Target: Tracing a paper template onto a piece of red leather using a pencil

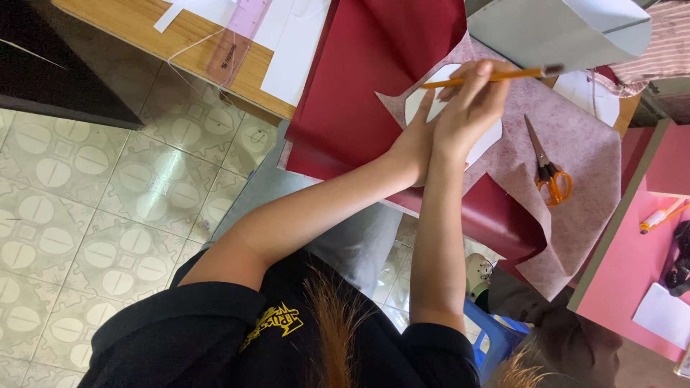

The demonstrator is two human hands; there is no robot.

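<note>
Head view is looking down past my black shirt at both arms stretching out to a wooden table (136, 25). My right hand (471, 108) is pinching an orange pencil (489, 75) between thumb and fingers, the pencil lying almost level above a white paper template (440, 79). My left hand (417, 140) is lying just beside the right one, pressing down on the template; its fingers are mostly hidden behind the right hand, so I cannot tell whether they are spread or together.

The template is resting on the mottled pinkish back of a sheet of dark red material (366, 65), which is draping over the table edge with one corner folded so its red face is showing lower right. Orange-handled scissors (548, 169) are lying shut on the same pinkish backing, near my right hand but apart from it. A pink transparent ruler (237, 39) and white paper sheets (295, 43) are sitting on the table to the upper left. A grey box (553, 29) is standing beyond the pencil tip. A pink tabletop (632, 266) is showing at the right, and patterned floor tiles (93, 208) at the left.
</note>
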